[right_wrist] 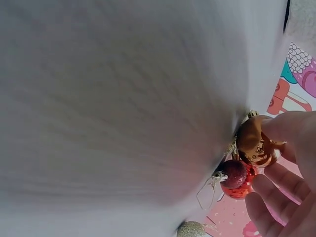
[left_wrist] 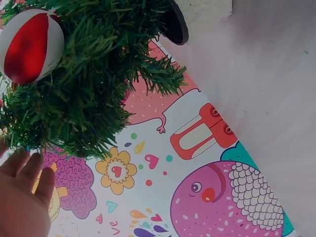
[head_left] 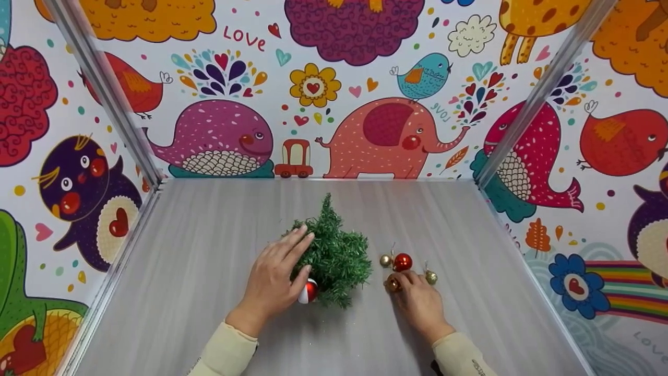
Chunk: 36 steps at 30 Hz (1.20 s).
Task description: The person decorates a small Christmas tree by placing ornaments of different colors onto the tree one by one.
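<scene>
A shiny copper bauble (head_left: 393, 283) was pinched by the right hand (head_left: 421, 303) near a bushy green Christmas tree (head_left: 342, 258), touched by the left hand (head_left: 275, 277), fingers extended, on a tabletop (head_left: 209, 224); "LOVE" (head_left: 244, 38) was printed behind.

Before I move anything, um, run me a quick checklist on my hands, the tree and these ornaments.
1. Right hand grip on the brown ornament: ok, thumb and fingers pinch it.
2. Brown ornament clear of its neighbours: cannot tell; the red ornament sits close by, and contact is unclear.
3. Tree upright: ok, it stands on the table.
4. Left hand at the tree: ok, fingers against its left-side branches.
5. Red-and-white ornament hooked securely: cannot tell; it's at the branches, but no hook shows.
</scene>
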Motion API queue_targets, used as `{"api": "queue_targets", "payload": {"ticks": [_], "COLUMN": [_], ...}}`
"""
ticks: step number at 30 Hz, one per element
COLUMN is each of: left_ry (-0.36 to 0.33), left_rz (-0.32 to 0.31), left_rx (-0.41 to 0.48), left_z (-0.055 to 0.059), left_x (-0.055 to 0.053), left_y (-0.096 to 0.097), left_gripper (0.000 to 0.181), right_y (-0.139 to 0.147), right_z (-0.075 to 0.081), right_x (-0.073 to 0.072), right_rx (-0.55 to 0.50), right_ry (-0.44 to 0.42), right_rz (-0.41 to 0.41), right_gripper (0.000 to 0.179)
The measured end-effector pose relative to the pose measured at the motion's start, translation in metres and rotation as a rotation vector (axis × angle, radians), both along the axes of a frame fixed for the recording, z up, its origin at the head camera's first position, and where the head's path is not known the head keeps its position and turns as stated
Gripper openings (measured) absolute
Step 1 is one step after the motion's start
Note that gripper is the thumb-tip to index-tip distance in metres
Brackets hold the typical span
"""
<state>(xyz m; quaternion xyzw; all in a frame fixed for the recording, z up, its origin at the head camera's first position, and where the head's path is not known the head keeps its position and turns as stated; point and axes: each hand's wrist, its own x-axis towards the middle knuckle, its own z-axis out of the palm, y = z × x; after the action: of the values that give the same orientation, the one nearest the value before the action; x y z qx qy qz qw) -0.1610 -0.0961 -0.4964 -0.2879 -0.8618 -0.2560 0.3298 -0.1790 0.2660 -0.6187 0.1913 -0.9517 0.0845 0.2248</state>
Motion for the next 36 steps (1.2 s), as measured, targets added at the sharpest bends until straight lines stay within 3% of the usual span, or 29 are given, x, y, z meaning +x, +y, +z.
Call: {"api": "queue_targets", "payload": {"ticks": [5, 12, 19, 27, 36], "left_ry": [0.022, -0.005, -0.035, -0.013, -0.047], "left_rz": [-0.009, -0.018, -0.013, -0.017, 0.006], "left_rx": [0.0, 0.011, 0.031, 0.05, 0.081], "left_z": [0.0, 0.002, 0.007, 0.011, 0.013], "left_x": [-0.002, -0.004, -0.006, -0.014, -0.02], "left_y": [-0.001, -0.004, -0.008, -0.013, -0.017], "left_gripper": [0.06, 0.062, 0.059, 0.059, 0.053], "right_y": [-0.001, -0.003, -0.001, -0.002, -0.003], "right_z": [-0.001, -0.001, -0.003, -0.002, -0.003], "right_x": [-0.002, -0.003, -0.005, -0.005, -0.004], "right_rx": [-0.013, -0.037, -0.02, -0.038, -0.015], "right_ry": [-0.001, 0.004, 0.053, 0.036, 0.034], "right_rz": [-0.002, 0.009, 0.04, 0.043, 0.035], "right_gripper": [0.04, 0.034, 0.04, 0.038, 0.036]}}
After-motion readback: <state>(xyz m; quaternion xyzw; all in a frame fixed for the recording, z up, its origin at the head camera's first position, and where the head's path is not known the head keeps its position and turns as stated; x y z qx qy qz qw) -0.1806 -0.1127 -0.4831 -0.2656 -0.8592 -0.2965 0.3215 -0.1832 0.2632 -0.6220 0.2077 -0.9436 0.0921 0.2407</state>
